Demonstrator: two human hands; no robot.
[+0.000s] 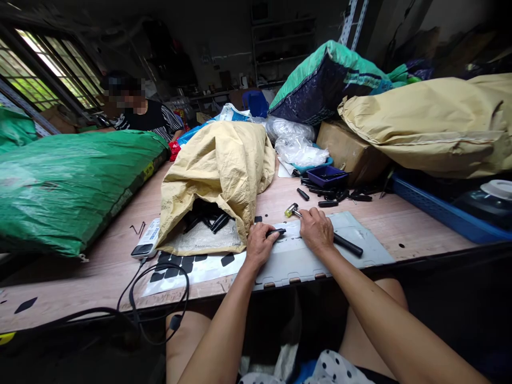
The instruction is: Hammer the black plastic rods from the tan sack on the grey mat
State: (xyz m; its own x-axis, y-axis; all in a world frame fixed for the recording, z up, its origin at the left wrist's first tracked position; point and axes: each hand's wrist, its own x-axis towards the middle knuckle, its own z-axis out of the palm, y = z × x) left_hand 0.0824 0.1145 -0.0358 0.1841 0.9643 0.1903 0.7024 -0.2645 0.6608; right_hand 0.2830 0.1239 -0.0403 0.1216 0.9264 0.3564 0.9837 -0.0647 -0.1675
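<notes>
My right hand [317, 229] is closed around the shaft of a small hammer [348, 244]; its yellowish-tipped head [291, 209] sticks out on the left and its black grip on the right. Beside it, my left hand [260, 244] pinches a short black part [277, 232] against a light grey board [304, 264]. Whether that part is a knife handle or something else, I cannot tell. The hammer head is apart from it. Just left of my left hand, the mouth of a beige sack [224, 160] gapes, with several black pieces [218, 221] inside.
Loose black pieces [328, 204] lie near a purple tray [326, 175]. A cable [188, 282] runs from a white device [147, 241]. A green sack [76, 181] bounds the left, a blue basket [432, 200] the right. Another person [148, 117] sits at the back left.
</notes>
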